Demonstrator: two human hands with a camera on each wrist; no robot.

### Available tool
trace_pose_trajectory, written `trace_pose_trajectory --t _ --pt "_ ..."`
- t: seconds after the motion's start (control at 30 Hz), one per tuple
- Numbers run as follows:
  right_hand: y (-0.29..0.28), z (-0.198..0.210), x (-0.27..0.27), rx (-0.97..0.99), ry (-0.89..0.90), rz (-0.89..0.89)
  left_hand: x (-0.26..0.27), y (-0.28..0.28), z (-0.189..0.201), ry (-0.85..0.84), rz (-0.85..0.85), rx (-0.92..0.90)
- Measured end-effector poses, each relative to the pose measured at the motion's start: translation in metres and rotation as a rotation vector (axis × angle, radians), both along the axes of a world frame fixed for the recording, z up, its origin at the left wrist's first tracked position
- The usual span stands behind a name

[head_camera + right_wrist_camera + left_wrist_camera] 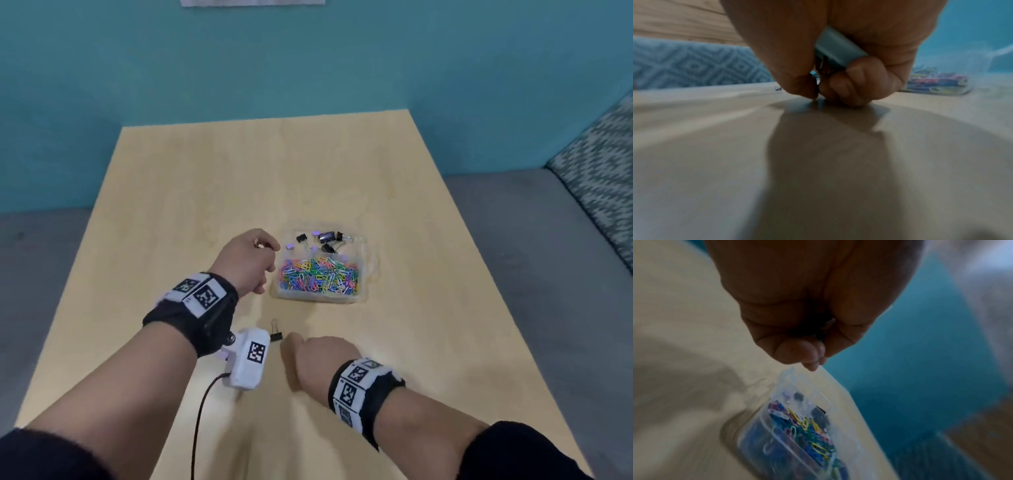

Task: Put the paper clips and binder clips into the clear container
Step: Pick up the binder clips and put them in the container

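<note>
A clear container (368, 274) sits mid-table, with colourful paper clips (320, 275) in its near compartment and several binder clips (325, 238) in the far one. My left hand (246, 260) hovers at the container's left edge, its fingers curled around something small and dark with a metal glint (828, 323), seemingly a binder clip. My right hand (318, 356) is low on the table, with a grey-blue binder clip (838, 48) held in its curled fingers. Its fingertips (849, 97) touch the wood. A black binder clip (275, 334) lies on the table just left of the right thumb.
The light wooden table (205, 205) has its far edge against a teal wall. Grey floor lies on both sides and a patterned cushion (599, 178) is at the right. A white camera unit (248, 363) with a black cable hangs from my left wrist, close to the loose clip.
</note>
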State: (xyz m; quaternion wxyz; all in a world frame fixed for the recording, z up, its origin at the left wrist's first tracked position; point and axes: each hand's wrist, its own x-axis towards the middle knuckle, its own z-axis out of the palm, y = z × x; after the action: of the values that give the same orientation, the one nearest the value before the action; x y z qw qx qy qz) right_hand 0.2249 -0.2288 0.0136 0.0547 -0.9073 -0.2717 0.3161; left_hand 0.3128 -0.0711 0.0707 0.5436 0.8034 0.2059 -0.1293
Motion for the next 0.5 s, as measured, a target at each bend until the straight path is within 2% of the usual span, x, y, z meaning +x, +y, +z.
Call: trace_pose_trajectory --t 0.13,0.23,0.3,0.33,0.43,0.5 --pt "-0.018 -0.008 -0.005 0.076 -0.058 0.003 0.053 -0.030 -0.003 -0.058 -0.395 0.612" --pt "-0.035 -0.011 -0.003 0.167 -0.008 -0.123 0.076 -0.045 -0.009 -0.064 -0.526 0.698" --pt "-0.049 -0.008 0.005 0.261 0.144 -0.353 0.080 -0.048 -0.013 -0.060 -0.553 0.692" --pt "-0.055 -0.004 0.012 0.355 0.279 -0.518 0.079 -0.046 -0.014 -0.072 -0.537 0.684" --pt "-0.072 0.013 0.040 0.785 0.774 -1.161 0.055 -0.025 -0.019 -0.132 -0.411 0.656" --pt "-0.083 0.028 0.065 1.023 0.892 -1.432 0.024 0.000 -0.024 -0.080 -0.330 0.715"
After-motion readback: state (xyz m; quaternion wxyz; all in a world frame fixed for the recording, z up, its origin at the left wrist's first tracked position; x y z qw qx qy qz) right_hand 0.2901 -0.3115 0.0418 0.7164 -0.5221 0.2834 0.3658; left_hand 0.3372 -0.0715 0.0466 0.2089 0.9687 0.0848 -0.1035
